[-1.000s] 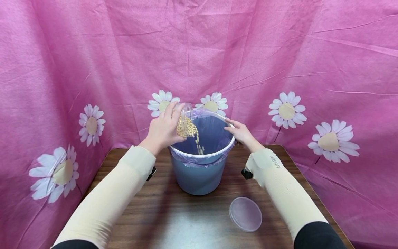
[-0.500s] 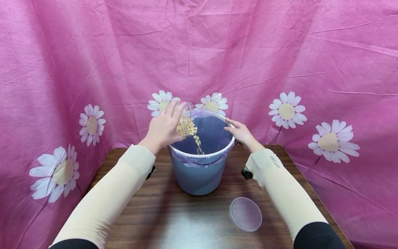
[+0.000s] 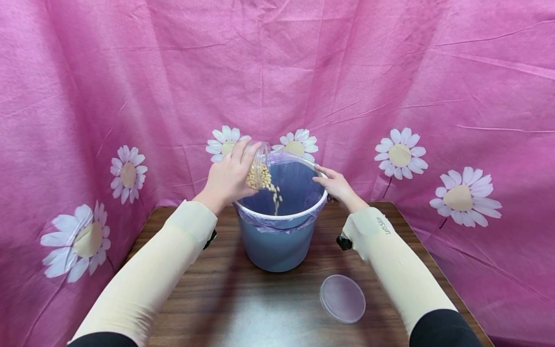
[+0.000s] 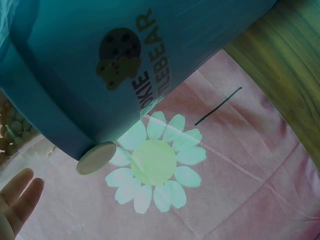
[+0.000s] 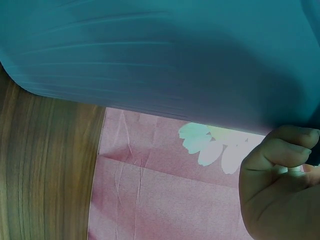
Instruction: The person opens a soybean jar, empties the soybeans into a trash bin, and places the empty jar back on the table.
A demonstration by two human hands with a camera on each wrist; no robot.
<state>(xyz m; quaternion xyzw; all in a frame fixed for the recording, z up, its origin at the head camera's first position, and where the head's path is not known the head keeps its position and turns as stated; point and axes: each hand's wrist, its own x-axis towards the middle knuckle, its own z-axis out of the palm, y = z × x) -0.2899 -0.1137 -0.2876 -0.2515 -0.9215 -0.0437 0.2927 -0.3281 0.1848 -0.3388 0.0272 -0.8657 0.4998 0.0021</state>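
Over the left side of the trash can (image 3: 277, 250), my left hand (image 3: 227, 178) grips a clear jar (image 3: 263, 156) tilted mouth-down to the right. Pale yellow beans (image 3: 260, 177), like soybeans, fill its lower side and drop in a thin stream (image 3: 276, 195) into the can. The can is blue-grey with a white rim (image 3: 277, 217) and a purple liner bag (image 3: 277, 225) folded over it. My right hand (image 3: 340, 188) holds the rim at the right, thumb inside; its curled fingers (image 5: 287, 150) show under the rim in the right wrist view. The can's bottom inside is hidden.
A round translucent lid (image 3: 342, 299) lies on the brown wooden table (image 3: 260, 308), in front and right of the can. A pink curtain (image 3: 277, 72) with daisy prints hangs behind and along both sides. The left wrist view shows a bear print (image 4: 120, 65) on the can.
Beans keep falling from the jar, and fewer are left inside. The jar has tipped slightly further. The right hand, can and lid stay in place.
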